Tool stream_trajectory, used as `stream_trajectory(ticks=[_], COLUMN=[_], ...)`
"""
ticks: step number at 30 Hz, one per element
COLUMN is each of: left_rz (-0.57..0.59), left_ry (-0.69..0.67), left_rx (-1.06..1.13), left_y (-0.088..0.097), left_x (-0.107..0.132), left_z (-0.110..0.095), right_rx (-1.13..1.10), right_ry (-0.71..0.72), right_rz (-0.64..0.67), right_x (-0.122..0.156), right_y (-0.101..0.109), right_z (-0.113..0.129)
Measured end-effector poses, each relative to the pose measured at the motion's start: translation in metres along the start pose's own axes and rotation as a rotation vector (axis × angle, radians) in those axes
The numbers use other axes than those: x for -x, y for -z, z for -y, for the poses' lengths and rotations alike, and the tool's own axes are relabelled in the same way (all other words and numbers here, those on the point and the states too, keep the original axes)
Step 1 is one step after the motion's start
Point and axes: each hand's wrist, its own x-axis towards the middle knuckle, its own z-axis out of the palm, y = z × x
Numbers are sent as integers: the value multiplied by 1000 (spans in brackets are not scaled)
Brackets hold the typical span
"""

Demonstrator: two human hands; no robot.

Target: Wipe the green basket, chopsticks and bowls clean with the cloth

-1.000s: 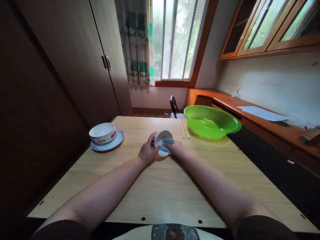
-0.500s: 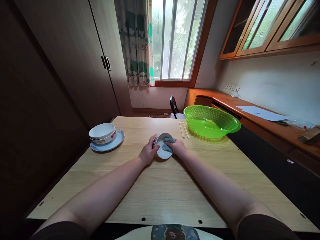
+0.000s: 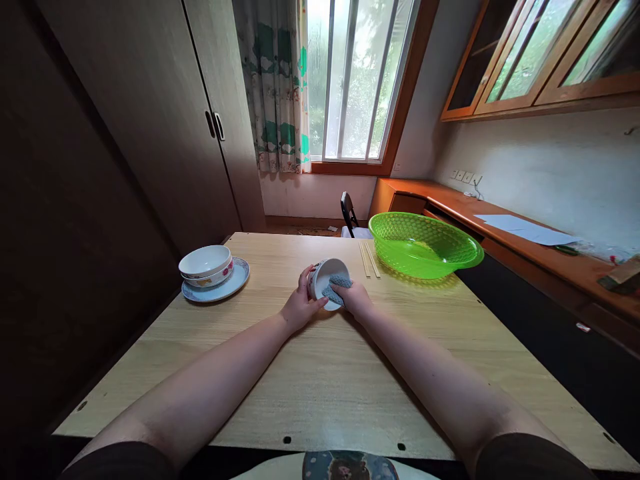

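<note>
Over the middle of the wooden table (image 3: 320, 373) a white bowl (image 3: 326, 270) with a patterned outside is held tilted, its opening turned toward me. My left hand (image 3: 301, 303) grips it from the left, thumb over the near rim and fingers around the outer wall. A grey-blue cloth (image 3: 334, 293) is bunched in my right hand (image 3: 356, 297) and pressed against the inside of the bowl. The right fingertips are partly hidden by the cloth.
At the left, stacked white bowls (image 3: 205, 261) stand on a blue-rimmed plate (image 3: 240, 275). Two pairs of chopsticks (image 3: 370, 260) lie beyond my right hand, beside a green plastic basket (image 3: 425, 243). A folding chair (image 3: 349, 212) stands behind the table.
The bowl has tipped and risen slightly, showing more of its inner wall. My right hand has shifted the cloth a little lower inside it.
</note>
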Motion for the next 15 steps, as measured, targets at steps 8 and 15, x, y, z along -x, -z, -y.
stream_trajectory(ticks=[8,15], left_rz=[-72,11], left_ry=[87,102], left_rx=[-145,-188], left_y=[9,19], left_x=[-3,-6], left_z=[-7,-10], right_rx=[54,71], right_ry=[-10,-21], right_rz=[32,99], right_x=[4,5], right_y=[-1,4], right_z=[7,12])
